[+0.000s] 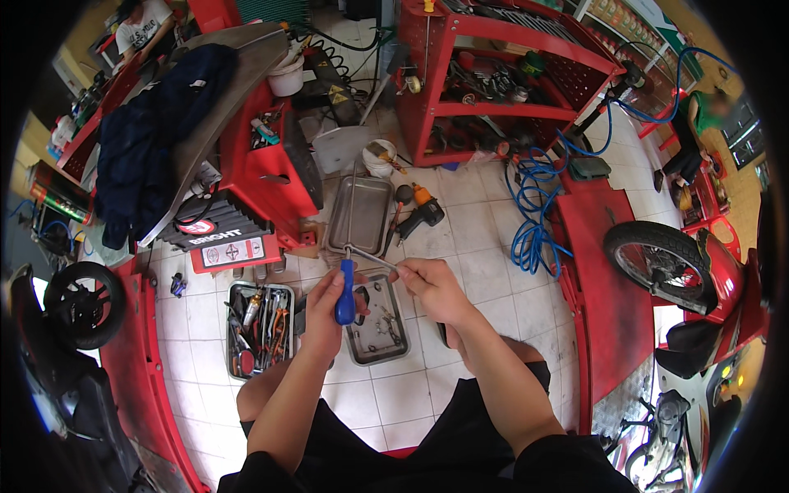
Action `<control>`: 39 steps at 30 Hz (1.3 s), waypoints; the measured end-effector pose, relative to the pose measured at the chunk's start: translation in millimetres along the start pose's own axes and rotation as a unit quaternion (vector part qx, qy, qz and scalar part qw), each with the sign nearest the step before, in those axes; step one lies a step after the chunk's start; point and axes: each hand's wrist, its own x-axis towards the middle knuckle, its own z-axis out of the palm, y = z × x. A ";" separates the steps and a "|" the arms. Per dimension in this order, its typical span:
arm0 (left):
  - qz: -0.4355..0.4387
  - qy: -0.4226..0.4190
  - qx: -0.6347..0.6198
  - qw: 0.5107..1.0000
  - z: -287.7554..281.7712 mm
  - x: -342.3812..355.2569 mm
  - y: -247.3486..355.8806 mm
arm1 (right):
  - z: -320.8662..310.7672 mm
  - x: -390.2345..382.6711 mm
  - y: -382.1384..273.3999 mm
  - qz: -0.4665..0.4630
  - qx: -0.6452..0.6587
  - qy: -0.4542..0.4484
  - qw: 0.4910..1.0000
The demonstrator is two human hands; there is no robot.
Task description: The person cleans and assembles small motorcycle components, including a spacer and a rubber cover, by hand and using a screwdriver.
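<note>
My left hand [327,316] is closed around the blue-handled screwdriver [345,297], whose long shaft points away from me. My right hand [434,292] grips a thin metal tool [375,259], angled across to the shaft just above the handle; whether the two touch there is unclear. Below my hands lies a steel tray [380,353] with small parts. Beyond it rests another steel tray [353,215]. A tray packed with hand tools [261,329] sits left of my left hand.
A black-and-orange power tool [423,215], white bucket [380,164] and blue hose [530,246] are ahead. Red tool carts [505,111], red lift platforms [608,329] and motorcycles [723,279] surround me. A person [140,29] is at upper left, another [690,131] at upper right.
</note>
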 end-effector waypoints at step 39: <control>-0.102 0.102 -0.118 0.983 -16.6 8.1 -15.0 | 2.3 1.6 -7.0 0.184 0.438 0.159 0.866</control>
